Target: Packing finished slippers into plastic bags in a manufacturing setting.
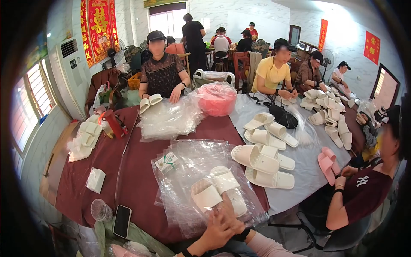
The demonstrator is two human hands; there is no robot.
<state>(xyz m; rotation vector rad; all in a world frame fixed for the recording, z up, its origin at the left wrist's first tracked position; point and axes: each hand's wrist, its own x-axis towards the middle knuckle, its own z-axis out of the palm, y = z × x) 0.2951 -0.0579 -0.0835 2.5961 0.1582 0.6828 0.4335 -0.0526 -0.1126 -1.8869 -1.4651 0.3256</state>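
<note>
A pair of white open-toe slippers (206, 195) lies among clear plastic bags (177, 192) at the front of the table; I cannot tell whether the slippers are inside a bag or on top. My right hand (231, 216) reaches up to the pair, its fingers closed at the heel end between the two soles. Just left of it, my left hand (215, 231) is closed with bent fingers beside my right wrist, close to the lower edge of the bags. What those fingers hold is hidden. A small white and green card (167, 162) rests on the bags.
More white slippers (269, 180) are stacked to the right. A phone (122, 221), a plastic cup (101, 210) and a white packet (95, 180) sit at left. Across the table a person (162, 70) handles slippers; another (364, 188) at right holds pink slippers (327, 165).
</note>
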